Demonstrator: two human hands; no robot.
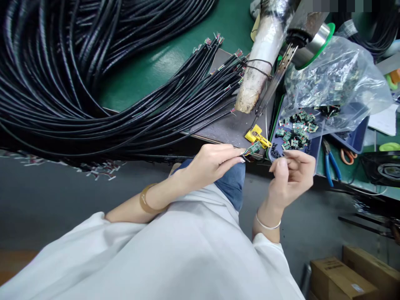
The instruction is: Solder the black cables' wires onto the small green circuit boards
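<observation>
My left hand [215, 163] pinches the wires of a small green circuit board [253, 148] between thumb and fingers. The board sits just below a yellow clip-like holder [258, 136] at the bench edge. A soldering iron [276, 81] slants down toward that holder from above. My right hand [292, 173] is raised in front of a blue tray [315, 146], its fingers curled; whether something small is between them is too small to tell. Inside the tray lie several green boards [296, 129] and small black pieces [275, 151].
Many black cables [140, 112] with stripped ends cover the left and middle of the green bench. A white pipe [259, 62], solder spool [312, 48] and plastic bag [337, 83] stand beyond. Blue-handled pliers [330, 164] and orange-handled scissors [348, 156] lie right. Boxes [343, 275] are below.
</observation>
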